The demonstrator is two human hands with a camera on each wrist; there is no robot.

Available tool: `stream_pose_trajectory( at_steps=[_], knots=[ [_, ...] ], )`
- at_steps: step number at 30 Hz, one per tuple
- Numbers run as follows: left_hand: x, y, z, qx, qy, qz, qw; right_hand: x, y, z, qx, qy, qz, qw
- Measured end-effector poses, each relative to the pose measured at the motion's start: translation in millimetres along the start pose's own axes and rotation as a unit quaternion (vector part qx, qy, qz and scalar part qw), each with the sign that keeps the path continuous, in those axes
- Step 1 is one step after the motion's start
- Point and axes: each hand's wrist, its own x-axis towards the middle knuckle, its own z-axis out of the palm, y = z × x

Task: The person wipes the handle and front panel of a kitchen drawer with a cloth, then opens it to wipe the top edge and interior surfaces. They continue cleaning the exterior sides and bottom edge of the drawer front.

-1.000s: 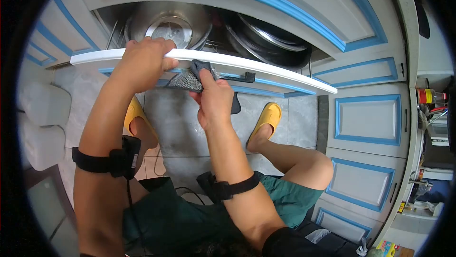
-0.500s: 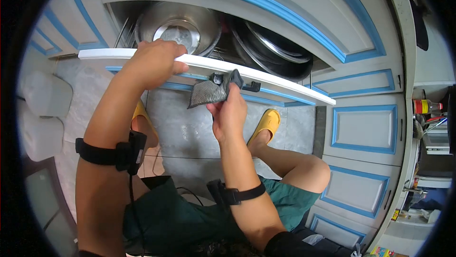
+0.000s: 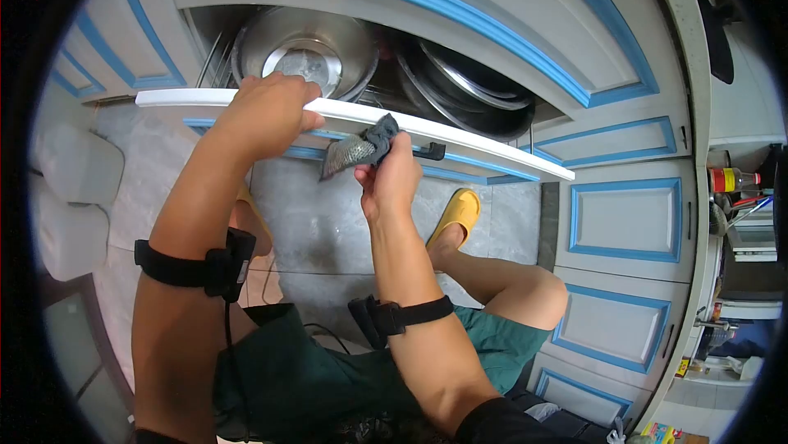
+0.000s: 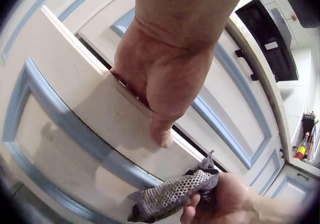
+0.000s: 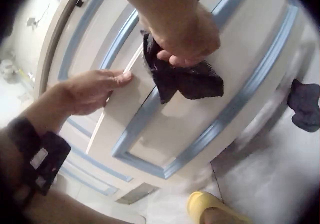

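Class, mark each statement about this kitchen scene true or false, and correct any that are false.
1. The left hand grips the top edge of the drawer front. True.
2. The right hand is empty. False: its fingers hold a dark mesh cloth.
3. A steel bowl sits inside the open drawer. True.
4. The slipper is blue. False: it is yellow.
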Motion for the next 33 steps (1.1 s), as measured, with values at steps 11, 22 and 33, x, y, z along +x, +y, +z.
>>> stream_pose_trajectory(
  at_steps=[11,22,33],
  knots=[
    [-0.5,-5.9,-2.0,-0.003,0.002,0.033,0.999,-11.9,2.1,8.1,-0.052,-0.031,0.039,0.997],
    [4.2,-5.8,-9.2,-0.02,-0.026,0.038,0.999,-7.2,18.0,-57.4,0.179,-0.172,0.063,0.967],
    [3.1,-5.1,-8.7,-0.027,-0.03,0.023,0.999,10.4,8.6,-39.7,0.278,-0.091,0.07,0.954]
  ],
)
